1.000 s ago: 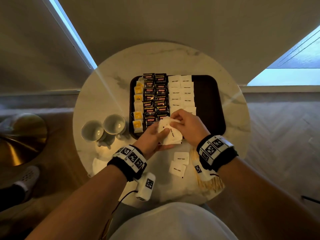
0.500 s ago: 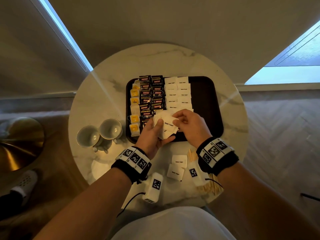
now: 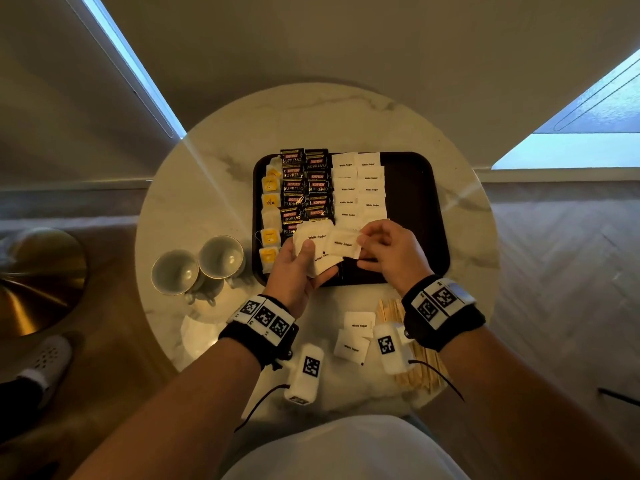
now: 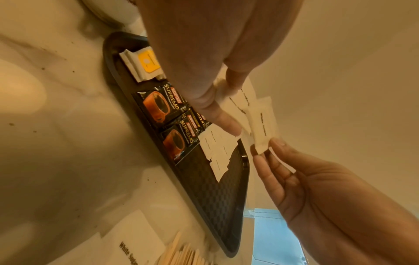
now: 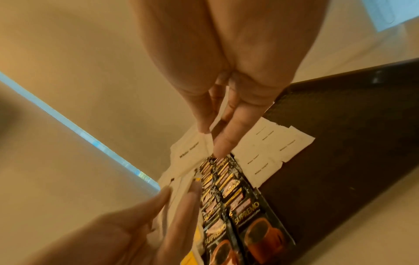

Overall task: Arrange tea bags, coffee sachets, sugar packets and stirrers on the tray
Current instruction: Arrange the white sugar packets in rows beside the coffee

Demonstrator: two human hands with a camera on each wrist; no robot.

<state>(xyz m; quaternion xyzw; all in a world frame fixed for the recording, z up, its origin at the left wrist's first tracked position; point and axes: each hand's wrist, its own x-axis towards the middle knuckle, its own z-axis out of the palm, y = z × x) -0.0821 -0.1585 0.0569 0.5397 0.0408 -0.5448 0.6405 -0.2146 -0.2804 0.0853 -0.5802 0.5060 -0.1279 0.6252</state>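
A dark tray [image 3: 414,209] sits on the round marble table [image 3: 207,188]. It carries a column of yellow tea bags [image 3: 270,202], two columns of black coffee sachets [image 3: 304,185] and two columns of white sugar packets [image 3: 360,188]. My left hand [image 3: 298,268] holds a small fan of sugar packets [image 3: 317,247] over the tray's near edge. My right hand [image 3: 388,251] pinches one sugar packet [image 3: 344,243] at the right of that fan. In the left wrist view the pinched sugar packet [image 4: 263,125] hangs between both hands.
Two loose sugar packets [image 3: 355,336] and a pile of wooden stirrers [image 3: 420,362] lie on the table near me. Two white cups [image 3: 197,266] stand left of the tray. The tray's right part is bare. A brass lamp base [image 3: 38,282] stands on the floor at left.
Both hands have risen slightly toward the tray. My right hand has drawn one packet out to the right of the stack that my left hand holds.
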